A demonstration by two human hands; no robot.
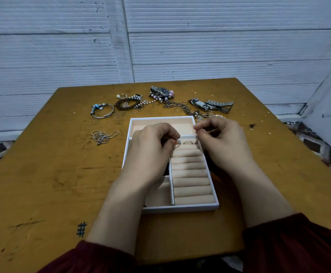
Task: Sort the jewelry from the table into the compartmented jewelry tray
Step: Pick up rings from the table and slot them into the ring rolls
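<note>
A white jewelry tray [180, 210] with peach lining lies in the middle of the table. Its right side holds a column of ring rolls [191, 174]. My left hand [150, 148] hovers over the tray and pinches a thin ring [178, 144] at the topmost roll. A second thin ring [188, 142] stands in the same slot just to its right. My right hand [224, 142] is curled above the tray's right rim, thumb and forefinger pinched; a thin metal glint shows between its fingers. The left compartments are partly hidden under my left hand and wrist.
Behind the tray lie a beaded bangle [102, 111], dark bead bracelets [127, 104], a dark-faced watch [161, 91], a silver watch [211, 105], a chain bracelet [180, 107] and loose thin rings [115, 115]. A silver chain necklace [101, 137] lies left of the tray. A wall stands behind the table.
</note>
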